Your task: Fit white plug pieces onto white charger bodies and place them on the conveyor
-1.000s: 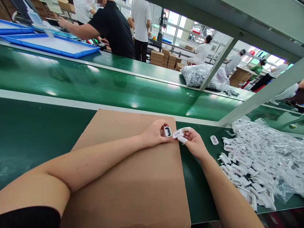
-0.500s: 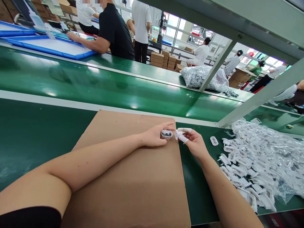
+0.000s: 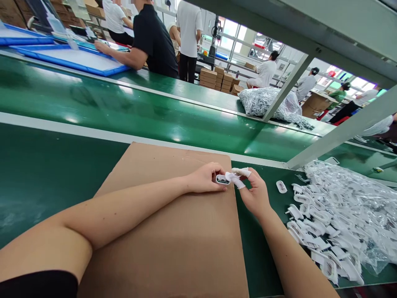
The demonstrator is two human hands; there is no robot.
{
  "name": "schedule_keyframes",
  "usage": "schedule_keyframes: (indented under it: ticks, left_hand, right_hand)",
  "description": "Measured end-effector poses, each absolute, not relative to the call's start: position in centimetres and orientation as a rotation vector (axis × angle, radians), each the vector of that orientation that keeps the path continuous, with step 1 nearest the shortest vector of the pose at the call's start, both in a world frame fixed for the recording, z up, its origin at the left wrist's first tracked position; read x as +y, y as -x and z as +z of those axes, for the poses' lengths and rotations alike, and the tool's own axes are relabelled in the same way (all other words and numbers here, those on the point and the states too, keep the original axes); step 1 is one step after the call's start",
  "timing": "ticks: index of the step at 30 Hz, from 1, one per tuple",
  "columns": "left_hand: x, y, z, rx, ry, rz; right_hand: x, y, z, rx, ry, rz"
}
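At center-right, fingers of the left hand pinch a white oval plastic housing near the right edge of a tan cardboard sheet; bare dark-green bench lies beyond. The housing lies lengthwise left-right, open end toward the camera. The right hand pinches a small, mostly hidden white piece.
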State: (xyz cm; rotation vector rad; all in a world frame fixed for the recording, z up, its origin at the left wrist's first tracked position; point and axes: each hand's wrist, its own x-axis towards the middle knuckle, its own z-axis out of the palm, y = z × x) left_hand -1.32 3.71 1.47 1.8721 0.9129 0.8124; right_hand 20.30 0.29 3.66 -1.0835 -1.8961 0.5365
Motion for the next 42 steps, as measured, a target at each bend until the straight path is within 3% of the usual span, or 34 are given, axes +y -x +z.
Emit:
schedule_keyframes:
  ticks: [10,27,42]
  left_hand:
    - [3.8,0.8,1.3,0.879,-1.848,0.856]
    - [4.2,1.0,0.5,0.868,-1.798,0.864]
    - [5.0,0.7,1.2,1.019,-1.816,0.806]
  right_hand:
    - [0.0,-18.6,3.7,-2.287,1.023,0.055]
    - [0.5,-17.9,4.7,-2.383,1.132,-0.044]
    - [0.3,-19.3,1.1,-1.948,1.221,0.252]
